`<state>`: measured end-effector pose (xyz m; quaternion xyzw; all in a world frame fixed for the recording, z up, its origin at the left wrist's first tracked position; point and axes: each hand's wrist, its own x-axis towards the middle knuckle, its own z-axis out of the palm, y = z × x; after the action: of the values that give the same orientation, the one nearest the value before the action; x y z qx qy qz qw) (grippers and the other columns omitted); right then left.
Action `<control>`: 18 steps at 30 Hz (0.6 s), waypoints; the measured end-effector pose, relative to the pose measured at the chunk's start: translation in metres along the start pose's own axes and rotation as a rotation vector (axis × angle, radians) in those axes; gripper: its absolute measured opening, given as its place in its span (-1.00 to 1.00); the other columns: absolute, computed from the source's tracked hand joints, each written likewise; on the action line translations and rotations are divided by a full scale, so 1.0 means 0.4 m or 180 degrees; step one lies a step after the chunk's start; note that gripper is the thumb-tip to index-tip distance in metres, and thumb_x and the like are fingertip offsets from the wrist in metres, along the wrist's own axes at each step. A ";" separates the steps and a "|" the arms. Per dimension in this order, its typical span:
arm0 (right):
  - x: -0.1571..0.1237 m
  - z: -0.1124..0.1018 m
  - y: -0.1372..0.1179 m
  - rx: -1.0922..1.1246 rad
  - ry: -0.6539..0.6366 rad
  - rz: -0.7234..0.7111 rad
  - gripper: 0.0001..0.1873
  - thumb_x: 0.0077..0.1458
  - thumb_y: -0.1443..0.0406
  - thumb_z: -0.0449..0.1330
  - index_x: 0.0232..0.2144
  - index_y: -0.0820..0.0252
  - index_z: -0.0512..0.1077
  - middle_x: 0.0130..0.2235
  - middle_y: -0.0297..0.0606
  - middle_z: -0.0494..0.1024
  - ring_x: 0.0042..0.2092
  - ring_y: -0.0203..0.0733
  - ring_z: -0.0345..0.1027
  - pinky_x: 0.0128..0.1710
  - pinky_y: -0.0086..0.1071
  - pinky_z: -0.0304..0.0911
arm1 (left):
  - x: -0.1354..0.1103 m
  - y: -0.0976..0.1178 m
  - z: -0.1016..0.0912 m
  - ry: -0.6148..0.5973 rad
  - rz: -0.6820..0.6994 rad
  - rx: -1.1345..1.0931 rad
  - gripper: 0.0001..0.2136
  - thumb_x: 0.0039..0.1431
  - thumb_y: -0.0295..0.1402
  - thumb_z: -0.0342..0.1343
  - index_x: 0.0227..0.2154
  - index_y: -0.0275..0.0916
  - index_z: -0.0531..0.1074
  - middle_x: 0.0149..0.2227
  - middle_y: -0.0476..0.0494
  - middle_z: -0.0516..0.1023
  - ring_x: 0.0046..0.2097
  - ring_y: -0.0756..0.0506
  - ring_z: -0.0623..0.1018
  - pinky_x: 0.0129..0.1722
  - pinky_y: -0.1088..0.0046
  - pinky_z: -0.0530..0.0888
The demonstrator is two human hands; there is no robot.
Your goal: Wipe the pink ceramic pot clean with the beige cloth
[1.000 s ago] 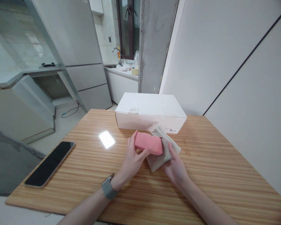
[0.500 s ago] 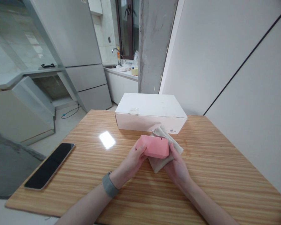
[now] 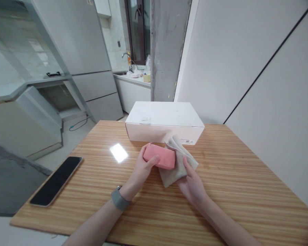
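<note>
My left hand [image 3: 141, 168] grips a small pink case [image 3: 159, 160] by its left end, holding it just above the wooden table [image 3: 236, 191]. My right hand [image 3: 192, 184] holds a beige cloth [image 3: 178, 164] that lies against the right end and underside of the pink case. A grey watch sits on my left wrist [image 3: 119, 198]. Both hands are closed around what they hold.
A closed white cardboard box [image 3: 164, 121] stands just behind the hands. A black phone [image 3: 55, 180] lies face up near the table's left edge. A white wall runs along the right; a kitchen with a sink lies beyond the table.
The pink case has shifted slightly left and turned in my left hand, while the cloth slid along its right end. The box and phone have not moved.
</note>
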<state>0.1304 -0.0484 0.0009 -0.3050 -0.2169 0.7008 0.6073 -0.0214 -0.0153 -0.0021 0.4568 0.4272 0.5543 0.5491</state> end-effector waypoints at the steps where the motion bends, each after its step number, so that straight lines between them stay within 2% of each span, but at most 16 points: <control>1: 0.000 0.001 0.000 -0.0003 -0.0011 0.0040 -0.56 0.02 0.00 0.30 -0.07 0.00 0.54 0.07 -0.34 0.56 0.23 0.03 0.24 0.25 -0.10 0.12 | -0.003 0.002 0.002 -0.0010 0.0016 0.0074 -0.34 -0.08 -0.19 0.31 0.10 -0.26 0.26 -0.01 -0.27 0.47 -0.01 -0.22 0.47 0.02 0.27 0.37; 4: 0.003 0.001 -0.007 -0.0059 -0.0012 0.0126 -0.54 0.00 -0.01 0.31 -0.08 0.03 0.54 0.04 -0.32 0.58 0.22 0.05 0.26 0.24 -0.09 0.14 | -0.009 0.005 0.007 -0.0286 0.0061 0.0159 -0.23 -0.15 -0.25 0.35 0.16 -0.21 0.19 0.03 -0.25 0.45 -0.01 -0.22 0.48 0.01 0.27 0.39; 6: 0.009 -0.002 -0.013 -0.0062 0.0010 0.0129 -0.54 -0.01 -0.01 0.31 -0.10 0.04 0.55 0.03 -0.30 0.59 0.21 0.06 0.27 0.23 -0.08 0.16 | -0.005 0.001 0.006 -0.0466 -0.0029 -0.0015 -0.24 -0.06 -0.21 0.30 0.21 -0.18 0.15 0.11 -0.26 0.41 0.09 -0.23 0.44 0.09 0.26 0.35; 8: 0.015 -0.007 -0.018 0.0004 0.0107 0.0127 -0.56 -0.03 -0.01 0.33 -0.14 0.05 0.56 0.00 -0.29 0.61 0.19 0.07 0.30 0.21 -0.08 0.18 | 0.002 -0.006 0.000 -0.0515 -0.0263 -0.0302 -0.32 0.07 -0.15 0.19 0.24 -0.17 0.14 0.19 -0.26 0.35 0.21 -0.24 0.35 0.17 0.23 0.28; 10: 0.020 -0.013 -0.020 0.0092 0.0230 0.0158 -0.59 -0.04 0.01 0.34 -0.17 0.06 0.57 -0.04 -0.29 0.63 0.17 0.07 0.33 0.20 -0.09 0.20 | 0.007 -0.009 -0.006 -0.0495 -0.0410 -0.0433 -0.38 0.11 -0.14 0.15 0.23 -0.16 0.19 0.25 -0.23 0.30 0.27 -0.25 0.26 0.23 0.22 0.20; 13: 0.023 -0.017 -0.020 0.0124 0.0241 0.0218 -0.59 0.00 0.01 0.31 -0.15 0.08 0.57 -0.05 -0.28 0.64 0.13 0.06 0.37 0.18 -0.10 0.22 | 0.004 -0.003 -0.010 -0.0461 -0.0345 -0.0305 -0.35 0.05 -0.20 0.25 0.21 -0.21 0.23 0.23 -0.26 0.33 0.26 -0.26 0.28 0.24 0.24 0.18; 18: 0.018 -0.012 -0.023 -0.0004 0.0030 0.0202 -0.55 0.06 -0.02 0.25 -0.13 0.13 0.55 -0.08 -0.21 0.65 0.09 0.08 0.41 0.16 -0.07 0.22 | -0.014 0.014 -0.003 -0.0648 -0.0337 -0.0492 -0.20 -0.09 -0.20 0.36 0.24 -0.17 0.18 0.14 -0.24 0.41 0.16 -0.24 0.38 0.12 0.29 0.31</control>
<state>0.1397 -0.0401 0.0024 -0.3155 -0.2048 0.7181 0.5856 -0.0241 -0.0210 0.0031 0.4438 0.3488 0.5066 0.6517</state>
